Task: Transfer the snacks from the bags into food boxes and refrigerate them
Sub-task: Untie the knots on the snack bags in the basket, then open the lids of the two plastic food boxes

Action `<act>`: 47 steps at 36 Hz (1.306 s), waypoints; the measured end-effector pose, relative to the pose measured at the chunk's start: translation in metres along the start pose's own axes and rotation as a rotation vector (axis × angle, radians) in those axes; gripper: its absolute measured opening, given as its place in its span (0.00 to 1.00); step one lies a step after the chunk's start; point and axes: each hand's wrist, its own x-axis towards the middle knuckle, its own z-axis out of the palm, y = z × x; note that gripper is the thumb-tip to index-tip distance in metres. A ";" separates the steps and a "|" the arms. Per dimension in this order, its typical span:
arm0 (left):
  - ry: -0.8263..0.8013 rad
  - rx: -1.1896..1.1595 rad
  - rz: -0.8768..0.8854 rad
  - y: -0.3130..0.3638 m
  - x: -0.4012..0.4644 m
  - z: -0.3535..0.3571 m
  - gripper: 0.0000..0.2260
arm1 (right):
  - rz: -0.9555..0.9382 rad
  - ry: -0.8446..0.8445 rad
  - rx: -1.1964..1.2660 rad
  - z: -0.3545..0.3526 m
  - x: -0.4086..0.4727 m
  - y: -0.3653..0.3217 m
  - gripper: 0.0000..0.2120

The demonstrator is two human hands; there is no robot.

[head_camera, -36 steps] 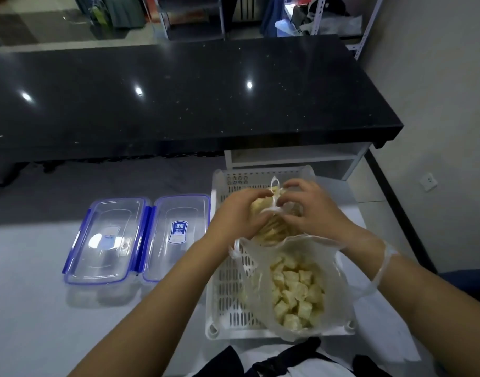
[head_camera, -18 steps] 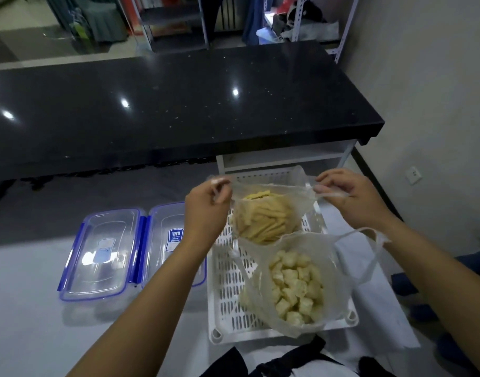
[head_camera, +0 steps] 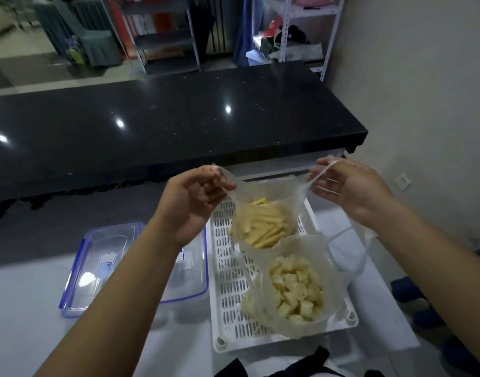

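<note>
Bags number two, both clear plastic and both in the white slotted basket, which serves as your landmark. The far bag holds pale yellow snack sticks; the near bag holds pale snack cubes and lies on the basket's near end. Your left hand pinches the far bag's left edge with curled fingers, and your right hand has its thumb and fingers closed on the bag's stretched right handle, so the mouth is pulled wide over the basket's far end. Food boxes also number two: a clear box with blue clips lies left of the basket on the white tabletop, and a second box sits between it and the basket, largely hidden by your left forearm. Both boxes have their lids on. Beyond the basket runs a black counter.
</note>
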 end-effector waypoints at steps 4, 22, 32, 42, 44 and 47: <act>-0.029 -0.299 -0.127 0.012 0.005 0.002 0.11 | 0.129 -0.134 0.344 0.008 0.004 -0.023 0.07; 0.055 -0.099 -0.054 0.011 0.023 0.012 0.25 | 0.157 -0.204 0.388 0.000 0.015 -0.049 0.23; 0.069 0.067 -0.058 0.012 0.026 0.018 0.23 | 0.096 -0.221 0.279 -0.003 0.011 -0.053 0.23; 0.143 0.624 0.046 0.022 -0.007 0.027 0.24 | -0.170 -0.235 -0.510 0.006 -0.024 -0.071 0.15; 0.212 0.795 0.107 0.024 -0.020 0.028 0.32 | -0.336 -0.273 -0.698 0.014 -0.040 -0.074 0.16; 0.228 1.123 0.165 0.019 -0.043 0.024 0.32 | -0.452 -0.333 -0.960 0.028 -0.069 -0.070 0.28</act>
